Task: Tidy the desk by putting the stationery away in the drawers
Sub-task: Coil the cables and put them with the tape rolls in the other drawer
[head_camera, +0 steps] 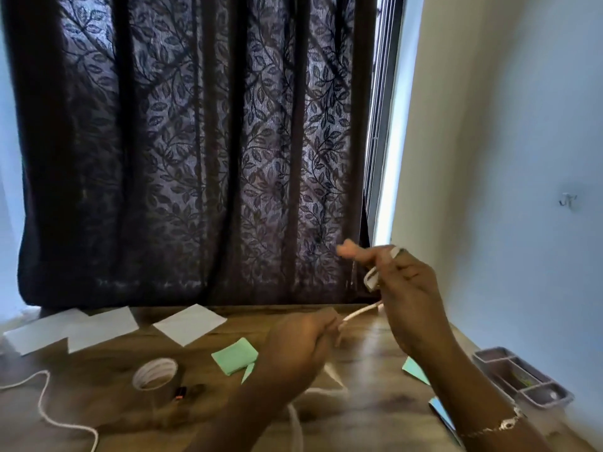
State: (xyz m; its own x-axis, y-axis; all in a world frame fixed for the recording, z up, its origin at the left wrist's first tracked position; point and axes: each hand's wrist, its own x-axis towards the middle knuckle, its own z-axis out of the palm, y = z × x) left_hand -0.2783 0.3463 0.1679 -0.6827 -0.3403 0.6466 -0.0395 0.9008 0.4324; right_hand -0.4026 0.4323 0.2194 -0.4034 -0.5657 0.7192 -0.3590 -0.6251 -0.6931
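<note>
A white cord stretches between my two hands above the wooden desk. My right hand is raised near the curtain, with loops of the cord wound round its fingers. My left hand pinches the cord lower down. The rest of the cord trails across the desk to the left edge, cord. On the desk lie a roll of tape, white paper sheets, a green sticky-note pad and a green paper piece.
A dark leaf-patterned curtain hangs behind the desk. A grey divided organiser tray stands at the right beside the white wall. A small dark item with an orange mark lies by the tape. A dark-edged card lies under my right forearm.
</note>
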